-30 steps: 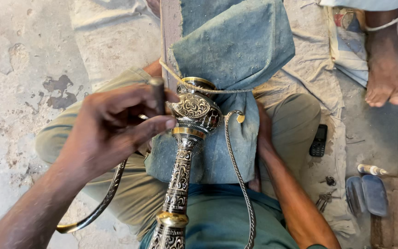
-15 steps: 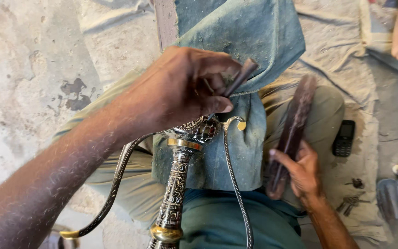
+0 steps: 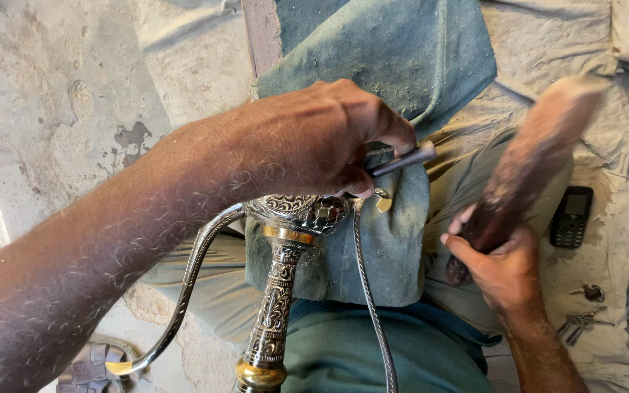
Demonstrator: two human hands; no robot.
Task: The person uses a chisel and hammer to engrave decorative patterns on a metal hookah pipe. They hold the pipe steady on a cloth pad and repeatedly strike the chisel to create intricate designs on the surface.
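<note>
Head view, looking down onto the seated person's lap. The left hand [image 3: 314, 142] lies over the top of an engraved silver-and-brass ornamental metal stem [image 3: 278, 306]. Its fingers are curled shut around a thin dark metal punch [image 3: 400, 159], whose tip sticks out to the right past the knuckles. The stem runs from under that hand down toward the bottom edge. It has a patterned bulbous head just below the palm, a brass collar beneath it and a second brass ring near the frame edge. Two slim curved silver arms [image 3: 183, 298] branch from the head, one sweeping left and ending in a brass tip, one dropping right.

The head of the stem rests against a dusty blue-grey folded cloth pad [image 3: 387, 240] draped over the knees.

The right hand [image 3: 500, 269] is raised off to the right, well apart from the stem. Its fingers are wrapped tight around the lower end of a long brown wooden mallet [image 3: 529, 164]. The upper end is motion-blurred, so its exact shape is unclear.

On the pale sheet to the right lie a small black keypad phone [image 3: 571, 216] and a bunch of keys [image 3: 582, 319]. A sandal [image 3: 89, 367] sits on the concrete floor at lower left.
</note>
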